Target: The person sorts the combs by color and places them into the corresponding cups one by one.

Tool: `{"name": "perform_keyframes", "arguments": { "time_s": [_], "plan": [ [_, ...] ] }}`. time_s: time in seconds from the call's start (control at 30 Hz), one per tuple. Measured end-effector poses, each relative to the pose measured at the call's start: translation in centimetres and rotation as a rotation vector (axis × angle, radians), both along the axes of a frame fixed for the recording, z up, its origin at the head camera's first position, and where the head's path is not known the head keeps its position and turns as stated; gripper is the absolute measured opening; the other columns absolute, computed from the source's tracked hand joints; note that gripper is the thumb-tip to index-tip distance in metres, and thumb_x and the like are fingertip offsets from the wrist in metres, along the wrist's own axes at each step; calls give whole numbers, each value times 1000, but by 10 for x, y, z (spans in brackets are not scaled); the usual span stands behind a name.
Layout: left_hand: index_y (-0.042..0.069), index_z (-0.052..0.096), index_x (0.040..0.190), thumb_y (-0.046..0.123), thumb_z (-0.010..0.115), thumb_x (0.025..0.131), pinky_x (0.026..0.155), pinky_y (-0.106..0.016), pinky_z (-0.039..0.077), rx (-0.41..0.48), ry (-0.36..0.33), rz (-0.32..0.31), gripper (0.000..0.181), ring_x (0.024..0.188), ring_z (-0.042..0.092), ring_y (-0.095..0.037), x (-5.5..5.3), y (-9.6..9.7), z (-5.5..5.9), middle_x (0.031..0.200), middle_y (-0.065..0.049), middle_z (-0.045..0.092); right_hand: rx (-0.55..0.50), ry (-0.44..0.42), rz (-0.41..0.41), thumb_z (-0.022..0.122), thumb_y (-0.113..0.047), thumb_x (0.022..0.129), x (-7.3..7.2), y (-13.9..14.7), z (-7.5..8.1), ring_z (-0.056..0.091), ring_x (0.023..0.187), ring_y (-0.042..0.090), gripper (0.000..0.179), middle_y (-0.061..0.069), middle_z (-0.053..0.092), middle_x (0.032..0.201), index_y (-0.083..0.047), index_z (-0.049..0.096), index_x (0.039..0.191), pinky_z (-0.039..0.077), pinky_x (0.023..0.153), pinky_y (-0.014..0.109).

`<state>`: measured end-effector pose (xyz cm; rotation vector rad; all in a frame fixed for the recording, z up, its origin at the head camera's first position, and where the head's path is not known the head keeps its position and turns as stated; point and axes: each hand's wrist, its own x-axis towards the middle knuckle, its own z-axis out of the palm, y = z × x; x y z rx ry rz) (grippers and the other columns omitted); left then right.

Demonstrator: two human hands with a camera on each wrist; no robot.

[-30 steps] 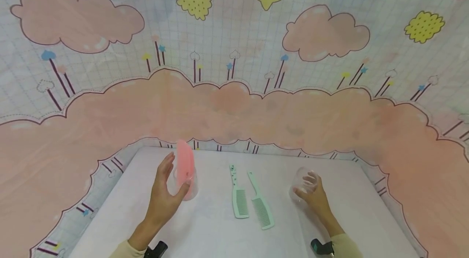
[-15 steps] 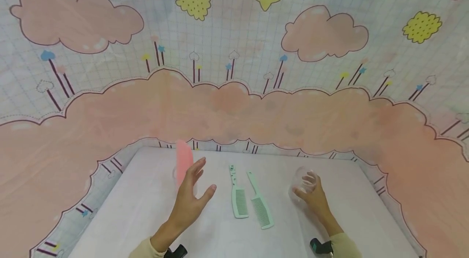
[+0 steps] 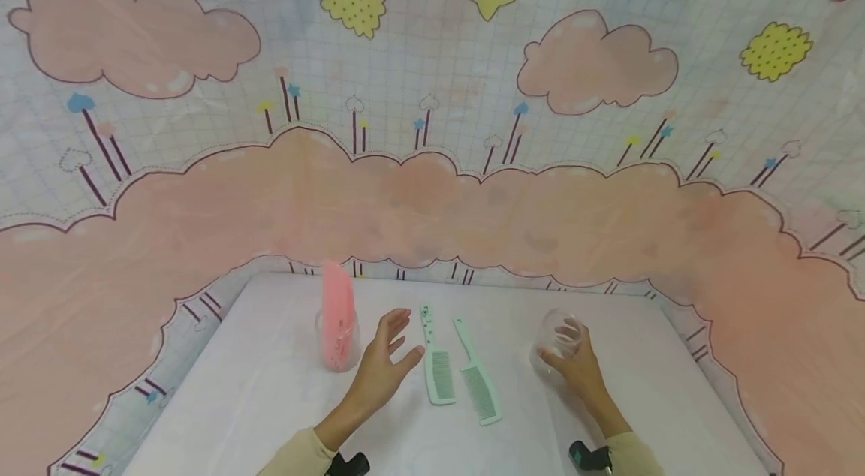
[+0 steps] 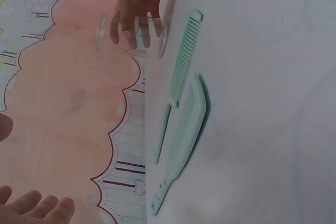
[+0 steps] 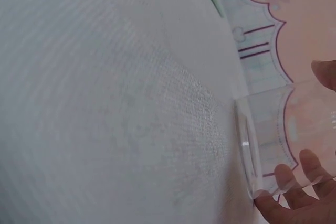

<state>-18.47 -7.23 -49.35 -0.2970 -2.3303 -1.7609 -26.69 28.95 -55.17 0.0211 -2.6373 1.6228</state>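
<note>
Left hand (image 3: 385, 363) hovered above white table (image 3: 270, 401), fingers spread and relaxed, holding nothing, just beside nearer of two mint-green plastic combs (image 3: 435, 367). Second mint-green comb (image 3: 478, 378) lay alongside on its right. Right hand (image 3: 577, 371) curled round clear plastic cup (image 3: 557, 341), cup upright on table, well right of combs. Pink plastic comb (image 3: 336, 318) stood upright in another clear cup (image 3: 338, 344), left of left hand.

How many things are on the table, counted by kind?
Green combs: 2, one nearest the left hand, the other beside it.
Pink combs: 1, standing in a cup.
Clear cups: 2, one holding that comb, one gripped by the right hand.
Total: 5.
</note>
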Motion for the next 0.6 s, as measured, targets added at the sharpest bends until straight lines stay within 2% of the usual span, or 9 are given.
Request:
{"name": "perform_keyframes", "arguments": {
  "time_s": [0.2,0.43,0.6],
  "plan": [
    [7,30,147,17,67,93,112,-49,40,-39,-87,21,67,144,36,-37,-13,7,-14,154,-19,39,-15,17,4,79,-30,83,-1,0,1,43,134,43,91,20,42,147,-13,21,151,37,112,59],
    [6,31,146,21,66,92,112,-54,39,-23,-256,87,67,143,36,-41,-28,13,-30,152,-22,41,-24,12,-4,81,-30,81,-1,-1,-1,44,134,42,92,18,44,146,-14,22,150,38,111,59],
    [6,31,146,18,66,92,111,-55,40,-5,-303,105,66,143,36,-42,-37,17,-38,152,-23,41,-20,20,-1,80,-31,82,0,1,-1,44,134,44,92,19,43,146,-14,21,150,39,110,61]
  ]
}}
